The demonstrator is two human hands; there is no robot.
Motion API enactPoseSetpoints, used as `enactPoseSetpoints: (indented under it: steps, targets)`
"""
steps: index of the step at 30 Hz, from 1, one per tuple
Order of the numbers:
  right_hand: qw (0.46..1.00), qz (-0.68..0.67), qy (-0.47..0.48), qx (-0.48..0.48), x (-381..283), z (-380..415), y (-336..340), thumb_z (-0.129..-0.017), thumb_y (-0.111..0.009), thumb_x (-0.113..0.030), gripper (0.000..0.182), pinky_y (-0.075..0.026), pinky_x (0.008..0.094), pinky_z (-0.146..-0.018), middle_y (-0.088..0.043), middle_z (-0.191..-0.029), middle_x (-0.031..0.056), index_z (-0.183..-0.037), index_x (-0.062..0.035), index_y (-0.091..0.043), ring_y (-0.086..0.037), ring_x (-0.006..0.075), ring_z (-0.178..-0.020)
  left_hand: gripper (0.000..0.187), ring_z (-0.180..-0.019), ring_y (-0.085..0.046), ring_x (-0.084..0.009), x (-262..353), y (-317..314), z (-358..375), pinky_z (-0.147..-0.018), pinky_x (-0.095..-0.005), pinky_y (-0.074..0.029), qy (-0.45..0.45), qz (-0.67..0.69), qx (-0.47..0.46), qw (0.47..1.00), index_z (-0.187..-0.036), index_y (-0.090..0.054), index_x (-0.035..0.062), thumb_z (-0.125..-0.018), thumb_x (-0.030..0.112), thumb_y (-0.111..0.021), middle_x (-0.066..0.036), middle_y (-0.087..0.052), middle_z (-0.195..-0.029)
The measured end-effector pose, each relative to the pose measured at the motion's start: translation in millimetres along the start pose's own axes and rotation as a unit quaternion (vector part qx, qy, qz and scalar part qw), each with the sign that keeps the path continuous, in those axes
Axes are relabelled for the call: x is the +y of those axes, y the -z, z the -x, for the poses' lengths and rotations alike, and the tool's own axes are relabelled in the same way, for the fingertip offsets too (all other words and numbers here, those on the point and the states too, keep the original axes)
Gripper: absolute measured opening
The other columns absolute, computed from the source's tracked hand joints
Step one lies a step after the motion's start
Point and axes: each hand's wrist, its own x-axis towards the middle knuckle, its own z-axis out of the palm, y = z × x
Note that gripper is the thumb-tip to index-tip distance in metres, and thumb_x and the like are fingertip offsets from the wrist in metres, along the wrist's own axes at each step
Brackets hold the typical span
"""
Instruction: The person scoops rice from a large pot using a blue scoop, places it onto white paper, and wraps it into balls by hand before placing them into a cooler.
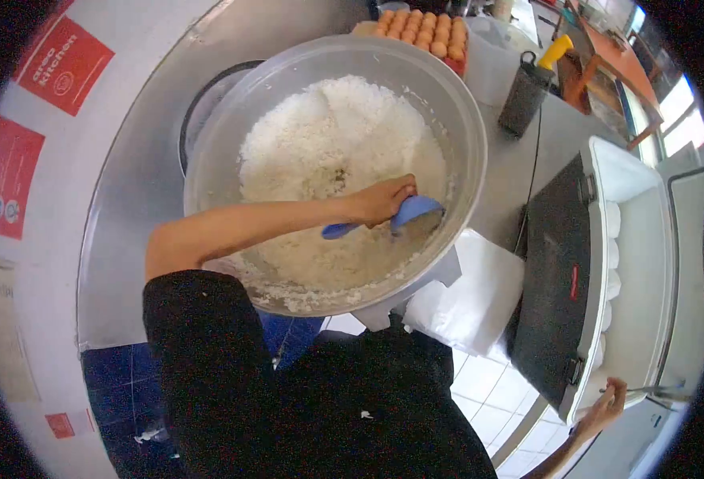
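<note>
My left hand (384, 201) reaches in from the left, closed on a blue scoop (417, 211). The scoop's bowl is down in the rice, near the right wall of a large round metal pot (477, 152). White cooked rice (352, 120) is heaped toward the pot's far side and lies lower on the near side. At the lower right, my right hand (607, 405) is closed around a thin greyish thing that I cannot make out, by the near end of an open cooler box (555, 279). Several rounded white packs (612, 255) line up inside the box.
Beyond the pot are a tray of eggs (424, 33) and a clear plastic container (492, 60). A dark holder (525, 96) with a yellow-handled tool (557, 51) stands farther right. White sheets (472, 287) lie between pot and cooler. The cooler's lid (699, 239) is raised.
</note>
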Motion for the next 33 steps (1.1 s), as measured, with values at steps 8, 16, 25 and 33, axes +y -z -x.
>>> enactPoseSetpoints:
  steps: [8,16,25,33]
  targets:
    - [0.997,-0.059,0.044,0.021,11.1,2.0,-9.1,-0.091,-0.048,-0.014,0.015,-0.039,0.0272,-0.071,-0.054,-0.084,0.0018,-0.086,-0.0031,-0.056,-0.049,0.0135,-0.081,0.036,-0.04,-0.048,-0.0123,101.3,71.7,89.9,-0.034,-0.0288,-0.038,0.303,0.124,-0.194,0.925,-0.129,-0.045,0.0176,-0.103,0.039,-0.031,-0.005,-0.054,-0.067]
    - [0.998,0.027,-0.03,-0.049,-7.2,2.2,2.1,-0.087,-0.05,-0.009,0.011,-0.045,0.0333,-0.075,-0.06,-0.083,0.0045,-0.088,-0.002,-0.059,-0.054,0.018,-0.079,0.028,-0.039,-0.042,-0.0126,83.9,62.9,93.8,-0.034,-0.0268,-0.034,0.267,0.085,-0.212,0.936,-0.117,-0.048,0.0095,-0.1,0.027,-0.034,-0.005,-0.05,-0.061]
    - [0.903,-0.259,0.3,0.166,-72.8,91.8,-71.4,-0.091,-0.056,-0.009,0.014,-0.045,0.0439,-0.092,-0.062,-0.091,0.0151,-0.095,0.0033,-0.059,-0.059,0.0289,-0.094,0.033,-0.042,-0.033,-0.0057,212.6,35.8,153.8,-0.035,-0.0209,-0.025,0.054,0.473,0.209,0.854,-0.097,-0.053,0.0077,-0.099,0.038,-0.039,0.0,-0.041,-0.057]
    - [0.913,-0.058,0.307,-0.261,45.2,185.3,-237.2,-0.087,-0.058,-0.02,0.041,-0.026,0.0482,-0.115,-0.048,-0.135,0.0159,-0.125,-0.0035,-0.052,-0.038,0.0315,-0.133,0.04,-0.045,-0.035,-0.0071,144.7,-266.8,79.3,-0.036,-0.0234,-0.025,0.057,0.861,0.07,0.5,-0.095,-0.051,0.0092,-0.097,0.048,-0.042,0.0,-0.039,-0.06]
